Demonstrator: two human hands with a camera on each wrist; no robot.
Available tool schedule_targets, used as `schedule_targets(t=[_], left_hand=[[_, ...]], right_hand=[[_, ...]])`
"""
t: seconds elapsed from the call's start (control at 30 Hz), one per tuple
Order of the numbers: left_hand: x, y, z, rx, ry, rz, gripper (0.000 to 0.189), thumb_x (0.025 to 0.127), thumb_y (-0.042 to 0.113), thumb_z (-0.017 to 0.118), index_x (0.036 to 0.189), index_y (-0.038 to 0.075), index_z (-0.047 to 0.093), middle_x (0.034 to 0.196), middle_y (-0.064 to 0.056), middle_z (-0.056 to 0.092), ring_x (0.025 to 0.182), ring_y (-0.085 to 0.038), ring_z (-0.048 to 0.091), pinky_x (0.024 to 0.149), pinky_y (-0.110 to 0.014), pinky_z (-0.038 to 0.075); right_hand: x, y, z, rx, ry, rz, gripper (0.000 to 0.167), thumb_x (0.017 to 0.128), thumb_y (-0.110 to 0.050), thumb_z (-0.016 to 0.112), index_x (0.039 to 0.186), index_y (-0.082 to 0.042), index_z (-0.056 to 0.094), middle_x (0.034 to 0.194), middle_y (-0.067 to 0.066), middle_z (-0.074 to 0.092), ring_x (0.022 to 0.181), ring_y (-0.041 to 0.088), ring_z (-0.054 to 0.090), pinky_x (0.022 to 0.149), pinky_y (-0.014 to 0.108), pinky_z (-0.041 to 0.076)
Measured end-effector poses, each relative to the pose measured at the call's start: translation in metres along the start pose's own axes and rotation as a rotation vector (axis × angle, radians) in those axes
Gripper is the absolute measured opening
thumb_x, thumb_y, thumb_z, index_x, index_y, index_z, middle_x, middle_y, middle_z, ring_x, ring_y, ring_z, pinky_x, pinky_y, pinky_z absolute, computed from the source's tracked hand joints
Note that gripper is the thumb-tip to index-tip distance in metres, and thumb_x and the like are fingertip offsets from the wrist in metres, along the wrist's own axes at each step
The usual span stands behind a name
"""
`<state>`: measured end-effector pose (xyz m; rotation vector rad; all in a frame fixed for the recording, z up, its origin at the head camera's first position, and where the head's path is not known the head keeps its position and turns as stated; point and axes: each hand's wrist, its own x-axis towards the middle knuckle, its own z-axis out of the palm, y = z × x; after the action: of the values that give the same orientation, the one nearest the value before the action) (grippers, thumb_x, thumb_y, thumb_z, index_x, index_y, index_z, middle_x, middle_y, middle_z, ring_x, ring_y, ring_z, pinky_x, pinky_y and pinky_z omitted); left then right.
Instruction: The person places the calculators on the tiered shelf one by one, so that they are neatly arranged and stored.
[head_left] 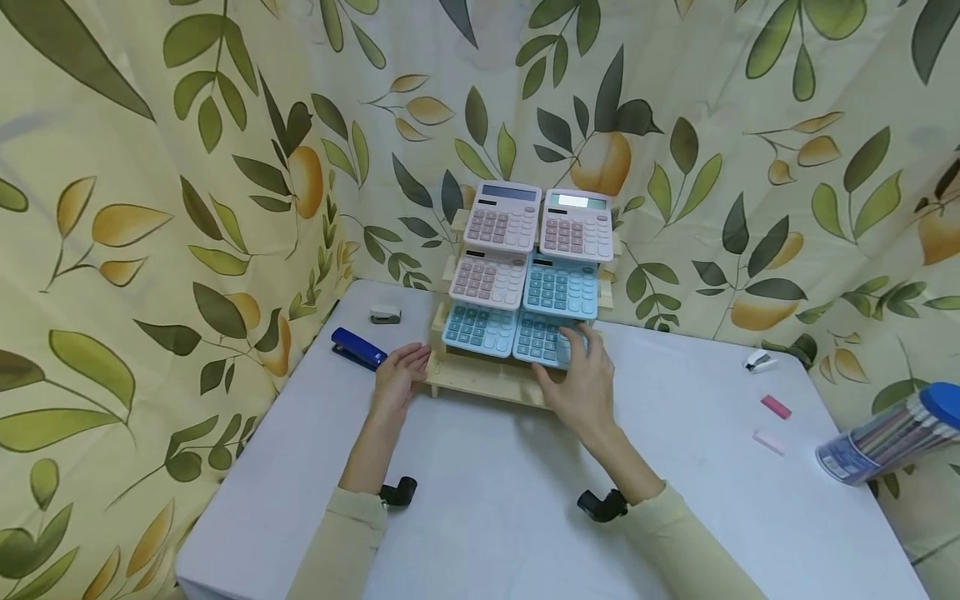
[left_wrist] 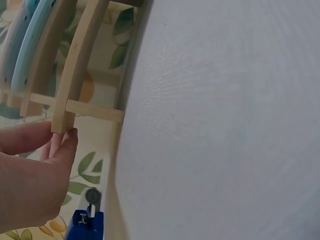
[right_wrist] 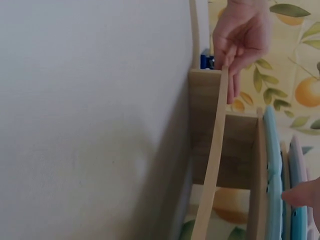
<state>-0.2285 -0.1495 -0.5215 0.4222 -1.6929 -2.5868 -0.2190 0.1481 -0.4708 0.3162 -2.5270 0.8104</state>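
A tiered wooden rack point(head_left: 487, 379) holds three pink calculators and three blue ones. Two pink calculators point(head_left: 502, 217) fill the top tier; the middle tier has a pink one on the left and a blue calculator point(head_left: 561, 287) on the right. On the lower tier lie a left blue calculator point(head_left: 480, 330) and a right blue calculator point(head_left: 536, 342). My left hand point(head_left: 399, 379) pinches the left end of the rack's front slat point(left_wrist: 70, 85). With thumb at the lower edge and fingers over the right side, my right hand point(head_left: 587, 387) holds the lower right blue calculator.
Left of the rack lie a blue stapler point(head_left: 358, 348) and a small white-and-black item point(head_left: 386, 315). Towards the right are another small item point(head_left: 760, 361), a dark pink bar point(head_left: 776, 407), a pale pink bar point(head_left: 768, 442) and a tub of pencils point(head_left: 851, 458). Patterned curtain surrounds the table.
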Motion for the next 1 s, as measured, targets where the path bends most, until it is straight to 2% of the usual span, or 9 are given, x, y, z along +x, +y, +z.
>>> schedule_targets(t=[0.27,0.53,0.67,0.83,1.0], left_hand=[[-0.003,0.012,-0.001,0.039,0.02,0.001,0.052,0.098,-0.012,0.05,0.149,-0.007,0.045,0.146,-0.023,0.058,0.138,-0.03,0.054,0.116,-0.04,0.045],[-0.013,0.018,-0.001,0.06,0.025,0.018,0.05,0.094,-0.013,0.05,0.144,-0.008,0.051,0.147,-0.024,0.056,0.14,-0.032,0.052,0.117,-0.042,0.043],[-0.015,0.023,-0.004,0.04,0.021,0.033,0.049,0.094,-0.013,0.051,0.143,-0.011,0.052,0.147,-0.028,0.055,0.139,-0.033,0.052,0.118,-0.042,0.042],[-0.015,0.032,-0.007,0.056,0.021,0.075,0.044,0.097,-0.011,0.051,0.142,-0.012,0.052,0.146,-0.031,0.054,0.138,-0.037,0.053,0.118,-0.041,0.043],[-0.018,0.046,-0.01,0.164,0.029,0.166,0.041,0.099,-0.006,0.053,0.141,-0.008,0.055,0.145,-0.027,0.055,0.139,-0.036,0.053,0.118,-0.041,0.043]], right_hand=[[-0.005,0.004,-0.016,0.014,0.07,-0.044,0.061,0.088,-0.029,0.082,0.136,0.002,0.06,0.144,0.024,0.054,0.129,0.048,0.054,0.108,0.068,0.041],[-0.009,0.013,-0.027,0.039,0.116,-0.075,0.056,0.087,-0.024,0.082,0.133,0.002,0.063,0.14,0.023,0.058,0.126,0.048,0.056,0.104,0.068,0.043],[-0.009,0.016,-0.03,0.043,0.135,-0.098,0.051,0.089,-0.021,0.08,0.132,0.002,0.064,0.138,0.025,0.058,0.126,0.049,0.056,0.103,0.068,0.044],[-0.008,0.02,-0.037,0.043,0.147,-0.107,0.047,0.091,-0.017,0.078,0.13,0.004,0.064,0.137,0.026,0.059,0.126,0.049,0.056,0.103,0.066,0.045],[-0.006,0.028,-0.045,0.018,0.12,-0.089,0.047,0.094,-0.015,0.076,0.133,0.004,0.061,0.14,0.027,0.056,0.129,0.049,0.055,0.105,0.066,0.046]])
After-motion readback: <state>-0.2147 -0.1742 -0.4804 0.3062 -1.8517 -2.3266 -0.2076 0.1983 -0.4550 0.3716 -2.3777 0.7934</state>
